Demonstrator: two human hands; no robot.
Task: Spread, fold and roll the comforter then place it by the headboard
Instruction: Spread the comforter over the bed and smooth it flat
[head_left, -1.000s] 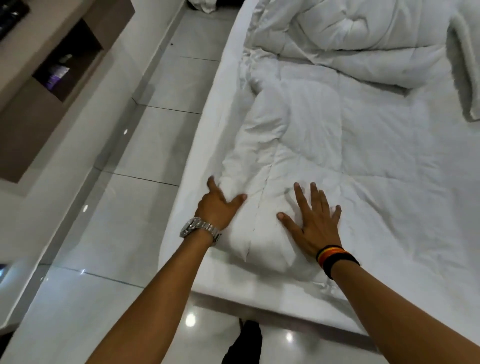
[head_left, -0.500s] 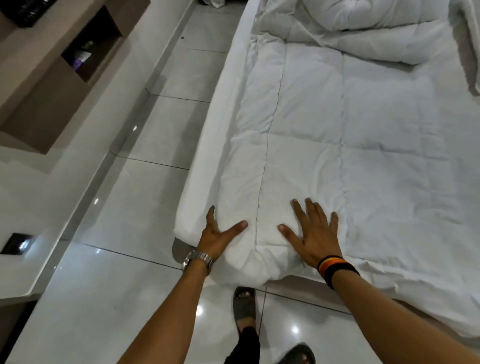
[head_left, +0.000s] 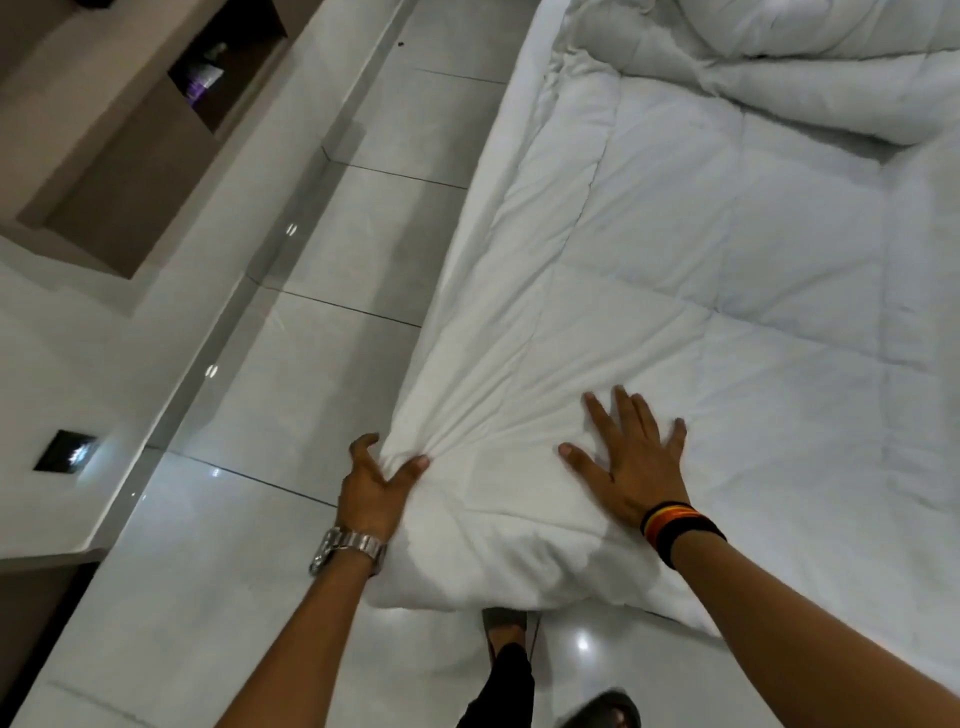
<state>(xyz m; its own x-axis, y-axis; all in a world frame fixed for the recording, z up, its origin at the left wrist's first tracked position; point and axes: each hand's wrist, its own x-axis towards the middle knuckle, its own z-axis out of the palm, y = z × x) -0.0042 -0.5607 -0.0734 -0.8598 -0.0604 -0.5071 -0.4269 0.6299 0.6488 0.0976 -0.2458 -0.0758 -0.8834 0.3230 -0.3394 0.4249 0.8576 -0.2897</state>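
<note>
- Lying spread on the bed, the puffy white quilted comforter (head_left: 675, 270) hangs over the near edge.
- Its corner is pinched by the left hand (head_left: 371, 491).
- It is pressed flat by the right hand (head_left: 631, 462), fingers wide.

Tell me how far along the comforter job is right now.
Early, in the spreading step. Done: the near part of the comforter lies flat on the bed. In hand: the left hand grips the near corner, fabric bunched, while the right hand presses flat beside it. Left: the far end is heaped, and folding, rolling and placing by the headboard remain.
</note>
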